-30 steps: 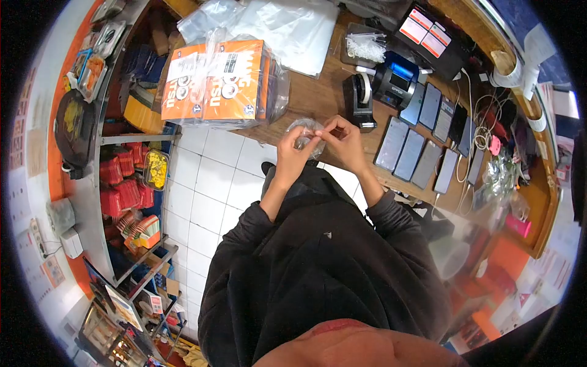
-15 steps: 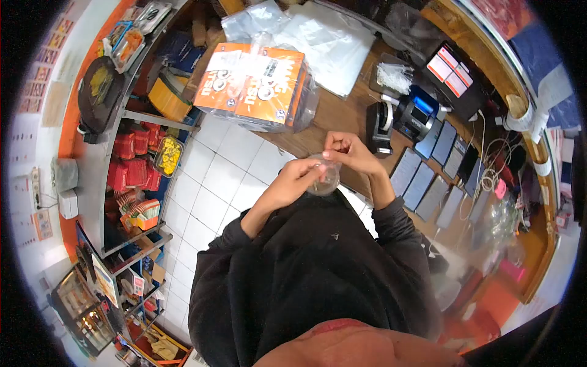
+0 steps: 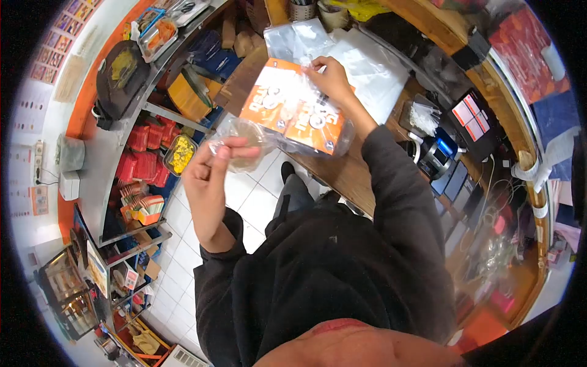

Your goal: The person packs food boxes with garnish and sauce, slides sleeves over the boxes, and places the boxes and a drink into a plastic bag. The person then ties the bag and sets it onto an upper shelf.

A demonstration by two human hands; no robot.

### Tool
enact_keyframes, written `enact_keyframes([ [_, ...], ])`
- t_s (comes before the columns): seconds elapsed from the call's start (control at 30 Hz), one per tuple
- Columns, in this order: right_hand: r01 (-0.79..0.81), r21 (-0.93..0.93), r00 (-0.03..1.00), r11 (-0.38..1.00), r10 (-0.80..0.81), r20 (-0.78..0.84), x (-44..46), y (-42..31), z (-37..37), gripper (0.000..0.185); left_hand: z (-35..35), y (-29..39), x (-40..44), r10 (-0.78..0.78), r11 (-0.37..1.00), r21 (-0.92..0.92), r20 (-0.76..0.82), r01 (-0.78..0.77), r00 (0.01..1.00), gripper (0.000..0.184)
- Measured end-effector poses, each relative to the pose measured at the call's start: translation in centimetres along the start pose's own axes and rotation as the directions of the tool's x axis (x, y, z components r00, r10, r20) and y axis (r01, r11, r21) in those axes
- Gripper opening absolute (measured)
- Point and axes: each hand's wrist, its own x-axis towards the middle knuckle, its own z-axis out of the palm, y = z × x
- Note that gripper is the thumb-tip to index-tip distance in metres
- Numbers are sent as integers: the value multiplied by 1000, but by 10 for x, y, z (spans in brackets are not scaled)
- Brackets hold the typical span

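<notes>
My left hand (image 3: pixel 208 189) is closed on a translucent roll of clear tape (image 3: pixel 246 151), with two fingers lying across the roll. The roll hangs in front of the near left corner of an orange printed box (image 3: pixel 309 116). The box stands on the wooden counter inside a clear plastic bag (image 3: pixel 343 136). At the far side of the box, my right hand (image 3: pixel 333 82) pinches the gathered top of this bag. Whether a strip of tape is also between those fingertips, I cannot tell.
Flat clear plastic bags (image 3: pixel 376 70) lie behind the box. On the right of the counter (image 3: pixel 345 177) are a black label printer (image 3: pixel 435 156), several phones (image 3: pixel 455 180) and cables. A shelf unit with red packets (image 3: pixel 143 168) and a yellow-filled tub (image 3: pixel 181 154) stands at left.
My hands were together over the tape roll at my waist. The left has moved left with the roll, and the right has reached forward to the bag's top. The view has shifted.
</notes>
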Motion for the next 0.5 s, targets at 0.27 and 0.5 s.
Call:
enact_keyframes([
  [0.27, -106, 413, 961, 905, -13, 275, -27, -37, -58, 16, -59, -13, 96, 2, 995, -100, 85, 7, 996, 30],
  [0.5, 183, 89, 957, 979, -198, 211, -18, -65, -60, 14, -51, -2, 131, 137, 913, -407, 346, 17, 928, 30],
])
